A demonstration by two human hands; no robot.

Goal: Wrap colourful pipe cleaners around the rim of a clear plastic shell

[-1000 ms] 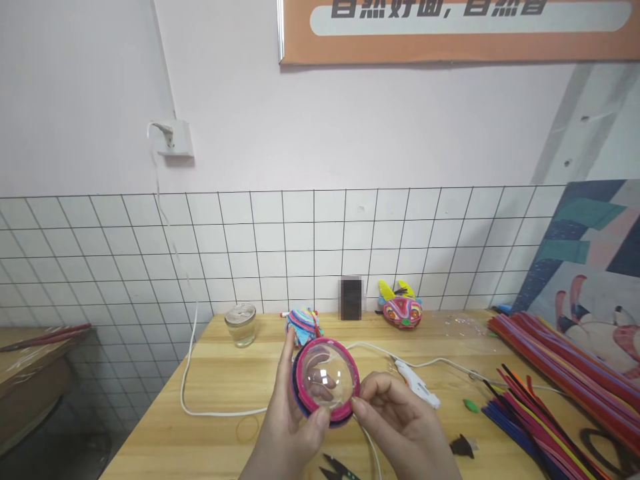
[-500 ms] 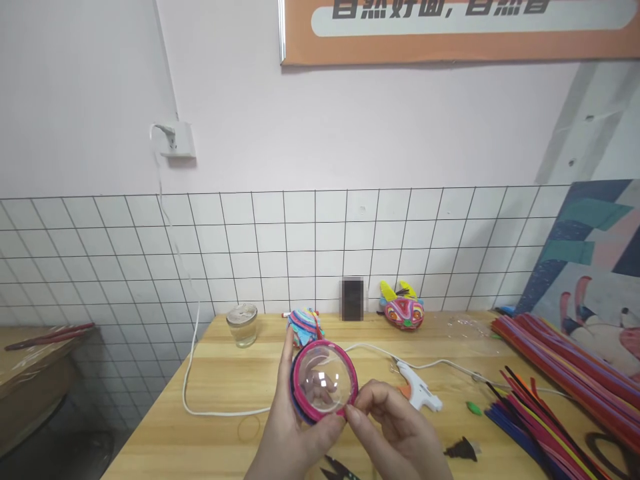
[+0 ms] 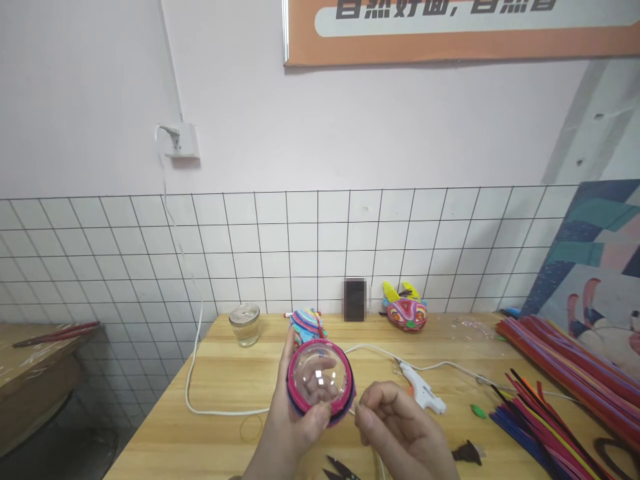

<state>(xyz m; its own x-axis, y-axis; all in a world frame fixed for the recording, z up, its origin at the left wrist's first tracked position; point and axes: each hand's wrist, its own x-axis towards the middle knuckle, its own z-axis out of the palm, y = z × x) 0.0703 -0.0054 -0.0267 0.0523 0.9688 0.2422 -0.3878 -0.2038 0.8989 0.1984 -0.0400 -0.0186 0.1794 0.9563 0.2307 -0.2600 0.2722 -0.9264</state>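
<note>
Clear dome (image 3: 320, 379) with a pink band round its rim is being held up above the counter (image 3: 225, 387), near the front edge, curved side facing the camera. Left hand (image 3: 295, 420) is gripping it: thumb pressing the lower rim, fingers showing through the plastic from behind. Right hand (image 3: 400, 430) is sitting just beside the dome's lower right edge, fingers curled in, thumb and forefinger pinched together; whether anything is caught in that grip, cannot tell.

Scissors (image 3: 340, 470) are lying at the bottom edge, below the hands. Glue gun (image 3: 423, 393) is resting to the right, its white cord (image 3: 200, 400) looping across the wood and running up to the wall socket (image 3: 183, 140). Striped ball (image 3: 306, 325) is sitting right behind the dome, glass jar (image 3: 245, 325) further left. Colourful mask (image 3: 405, 312) is lying by the tiled wall. Pipe cleaners (image 3: 560, 380) are fanning out along the right side.
</note>
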